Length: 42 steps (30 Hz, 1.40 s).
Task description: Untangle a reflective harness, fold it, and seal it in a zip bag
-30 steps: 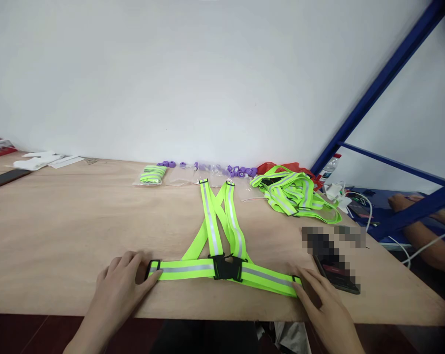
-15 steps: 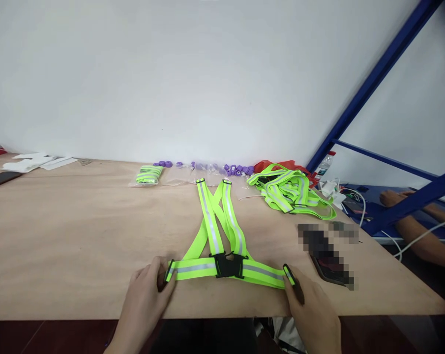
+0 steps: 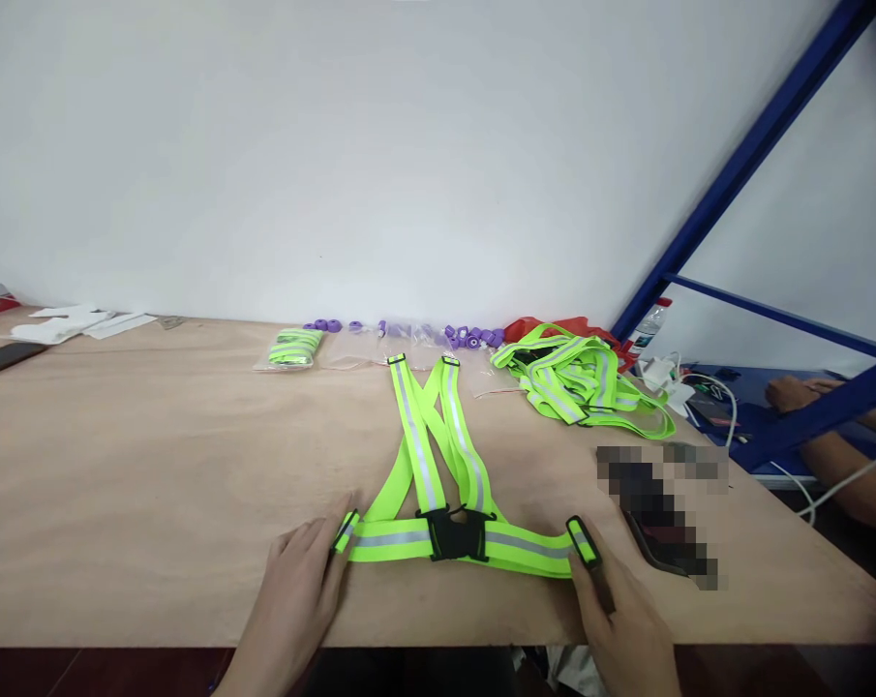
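A neon-yellow reflective strap harness (image 3: pixel 438 455) lies flat on the wooden table (image 3: pixel 154 465), with its black buckle (image 3: pixel 456 532) near the front edge. My left hand (image 3: pixel 299 595) pinches the left end of the waist strap at its black slider (image 3: pixel 346 530). My right hand (image 3: pixel 616 620) holds the right end, whose slider (image 3: pixel 583 542) is lifted slightly and turned inward. The fingers of both hands are closed on the strap ends.
A pile of similar harnesses (image 3: pixel 583 382) lies at the back right over a red bag (image 3: pixel 554 327). Near the wall sit a bagged harness (image 3: pixel 292 347) and purple pieces (image 3: pixel 473 336). A phone (image 3: pixel 670 547) lies by my right hand. Another person's arms (image 3: pixel 836 450) rest at the right behind a blue frame (image 3: pixel 735 184).
Both hands have moved inward along the waist strap toward the buckle, bringing the strap ends with them, so the strap's span is shorter.
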### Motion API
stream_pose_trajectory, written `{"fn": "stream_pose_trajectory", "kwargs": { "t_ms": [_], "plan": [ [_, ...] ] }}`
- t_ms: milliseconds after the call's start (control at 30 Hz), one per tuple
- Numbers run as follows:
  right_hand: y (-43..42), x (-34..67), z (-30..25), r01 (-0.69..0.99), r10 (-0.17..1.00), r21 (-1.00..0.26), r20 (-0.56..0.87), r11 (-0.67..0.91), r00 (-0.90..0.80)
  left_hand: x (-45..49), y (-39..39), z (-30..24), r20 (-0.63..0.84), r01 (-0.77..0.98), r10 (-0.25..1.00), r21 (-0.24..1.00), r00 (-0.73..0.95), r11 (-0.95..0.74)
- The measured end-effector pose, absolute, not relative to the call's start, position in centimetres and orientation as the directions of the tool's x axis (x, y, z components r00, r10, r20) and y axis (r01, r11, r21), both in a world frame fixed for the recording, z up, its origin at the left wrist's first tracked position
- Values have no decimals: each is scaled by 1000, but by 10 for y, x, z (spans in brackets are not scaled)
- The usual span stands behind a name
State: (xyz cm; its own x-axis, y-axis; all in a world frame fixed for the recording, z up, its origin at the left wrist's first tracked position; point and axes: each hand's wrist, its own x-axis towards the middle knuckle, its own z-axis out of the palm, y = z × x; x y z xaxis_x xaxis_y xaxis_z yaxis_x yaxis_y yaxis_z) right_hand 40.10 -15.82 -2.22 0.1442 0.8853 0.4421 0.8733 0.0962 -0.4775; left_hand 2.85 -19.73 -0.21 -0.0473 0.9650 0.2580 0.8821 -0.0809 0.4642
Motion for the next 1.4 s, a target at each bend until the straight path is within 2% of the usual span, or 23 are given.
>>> {"fn": "stream_pose_trajectory", "kwargs": {
  "t_ms": [233,333,533,1000,1200,1400],
  "plan": [
    [-156,401,-21,859,871,-513,420,-3,254,32,-194,4,275,868,960,460,63,-188],
    [-153,401,-18,840,878,-542,407,8,254,35,-191,6,273,853,959,482,70,-200],
    [-143,401,-18,814,900,-578,383,55,210,38,-188,9,189,841,981,524,39,-134],
    [-140,408,-39,774,925,-625,343,95,164,47,-188,22,196,808,979,586,-60,-68],
    [-140,406,-35,803,920,-588,358,93,156,49,-190,24,215,768,967,640,-138,-33],
    [-142,411,-28,844,930,-534,331,46,159,51,-195,32,174,694,968,720,-180,-1]
  ]
}}
